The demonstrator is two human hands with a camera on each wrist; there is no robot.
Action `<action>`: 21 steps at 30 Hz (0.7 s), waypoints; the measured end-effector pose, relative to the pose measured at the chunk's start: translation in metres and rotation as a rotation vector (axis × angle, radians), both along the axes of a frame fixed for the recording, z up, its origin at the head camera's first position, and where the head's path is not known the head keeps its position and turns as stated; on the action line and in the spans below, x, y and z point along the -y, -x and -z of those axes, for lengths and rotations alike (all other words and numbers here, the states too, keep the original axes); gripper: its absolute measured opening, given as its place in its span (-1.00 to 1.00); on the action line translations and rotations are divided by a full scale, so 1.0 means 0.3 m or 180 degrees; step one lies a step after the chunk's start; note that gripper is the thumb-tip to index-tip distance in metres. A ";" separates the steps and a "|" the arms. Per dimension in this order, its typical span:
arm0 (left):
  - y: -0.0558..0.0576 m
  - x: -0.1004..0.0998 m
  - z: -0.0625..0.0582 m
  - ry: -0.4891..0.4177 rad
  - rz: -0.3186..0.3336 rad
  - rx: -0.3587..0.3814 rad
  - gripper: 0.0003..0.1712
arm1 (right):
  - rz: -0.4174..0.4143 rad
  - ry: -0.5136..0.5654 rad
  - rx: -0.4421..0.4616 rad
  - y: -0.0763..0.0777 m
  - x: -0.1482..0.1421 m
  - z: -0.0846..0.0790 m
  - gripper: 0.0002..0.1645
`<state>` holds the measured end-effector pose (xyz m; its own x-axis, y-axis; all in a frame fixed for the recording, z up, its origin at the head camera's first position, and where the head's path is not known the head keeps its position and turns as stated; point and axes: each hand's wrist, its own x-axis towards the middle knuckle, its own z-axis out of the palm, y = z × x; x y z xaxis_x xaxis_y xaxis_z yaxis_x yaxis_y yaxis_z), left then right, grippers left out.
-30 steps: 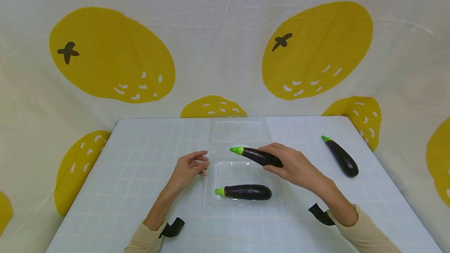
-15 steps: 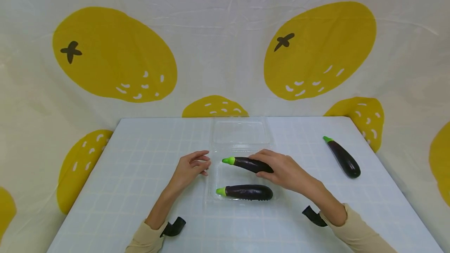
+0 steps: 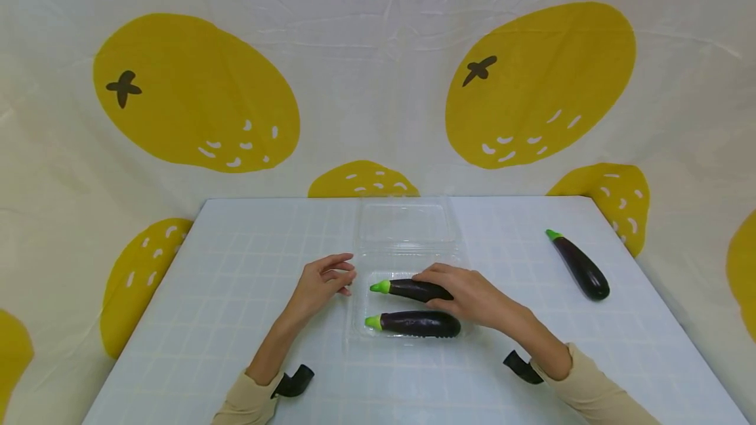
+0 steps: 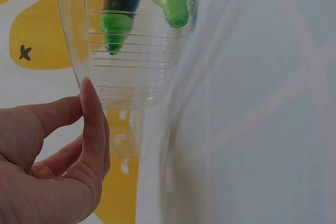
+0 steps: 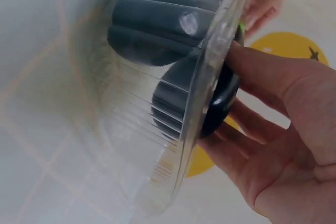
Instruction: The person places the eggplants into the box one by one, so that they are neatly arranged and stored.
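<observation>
Dark eggplant (image 3: 416, 290) (green cap pointing left) in clear tray (image 3: 407, 340), beside second eggplant (image 3: 416, 324).

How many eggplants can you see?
3. One eggplant lies in the clear tray. A second eggplant is beside it in the tray, held by the right hand. The third eggplant lies alone on the table's right side.
</observation>
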<state>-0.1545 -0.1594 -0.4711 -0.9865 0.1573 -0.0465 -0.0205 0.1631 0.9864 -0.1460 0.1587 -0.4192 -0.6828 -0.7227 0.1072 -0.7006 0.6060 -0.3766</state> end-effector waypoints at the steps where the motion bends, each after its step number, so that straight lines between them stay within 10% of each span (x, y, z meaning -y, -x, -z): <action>1: 0.000 0.000 0.000 -0.0007 0.0006 -0.0003 -0.46 | -0.0003 -0.0010 0.0040 0.002 0.000 0.003 -0.48; 21: 0.000 0.003 0.002 -0.0131 0.0062 -0.0022 -0.45 | -0.0250 0.0059 0.0734 0.047 -0.003 0.058 -0.55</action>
<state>-0.1544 -0.1602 -0.4718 -0.9835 0.1780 -0.0330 -0.0111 0.1226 0.9924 -0.1600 0.1595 -0.4367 -0.6326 -0.7739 -0.0312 -0.6395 0.5446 -0.5426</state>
